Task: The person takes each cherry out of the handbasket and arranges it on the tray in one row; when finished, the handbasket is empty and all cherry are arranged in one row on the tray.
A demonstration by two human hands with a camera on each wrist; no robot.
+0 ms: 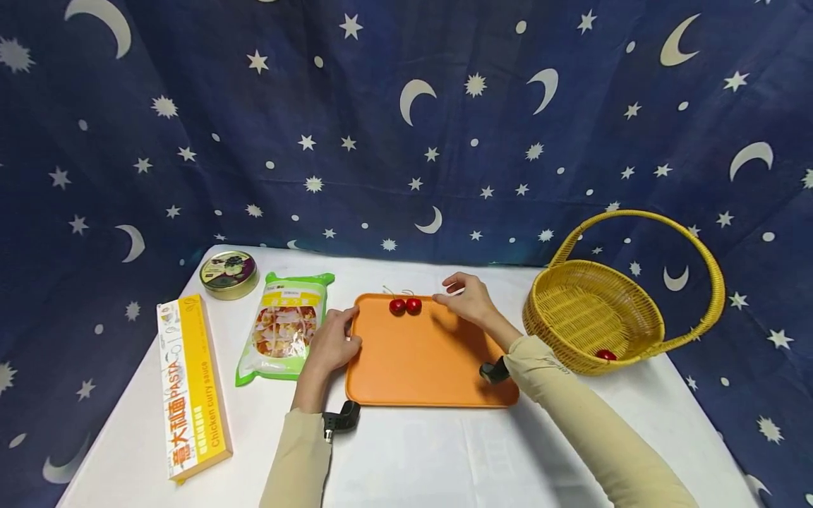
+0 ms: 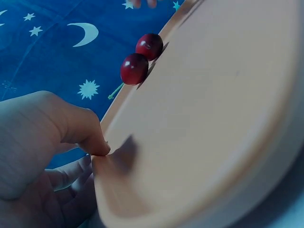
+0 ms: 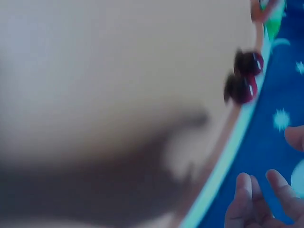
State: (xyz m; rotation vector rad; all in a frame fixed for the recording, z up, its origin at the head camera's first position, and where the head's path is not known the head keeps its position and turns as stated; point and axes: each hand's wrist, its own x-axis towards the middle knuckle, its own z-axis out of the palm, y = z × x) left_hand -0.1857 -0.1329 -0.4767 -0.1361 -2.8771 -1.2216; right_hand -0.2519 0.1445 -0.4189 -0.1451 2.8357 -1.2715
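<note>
An orange tray (image 1: pixel 419 367) lies on the white table, with two red cherries (image 1: pixel 405 305) side by side at its far rim, stems pointing away. My left hand (image 1: pixel 332 342) grips the tray's left edge; in the left wrist view one digit of that hand (image 2: pixel 33 137) bends over the rim and the other fingers are lower, outside it. Over the far right part of the tray is my right hand (image 1: pixel 468 300), fingers spread apart and holding nothing. In the right wrist view its fingers (image 3: pixel 243 190) stand separate from the cherries (image 3: pixel 244 88).
A yellow wicker basket (image 1: pixel 540 321) with a tall handle stands right of the tray; one cherry (image 1: pixel 606 355) is inside. On the left are a green-edged food packet (image 1: pixel 286 328), a long pasta box (image 1: pixel 193 388) and a round tin (image 1: pixel 229 274). A starry blue cloth (image 1: pixel 381 141) hangs behind.
</note>
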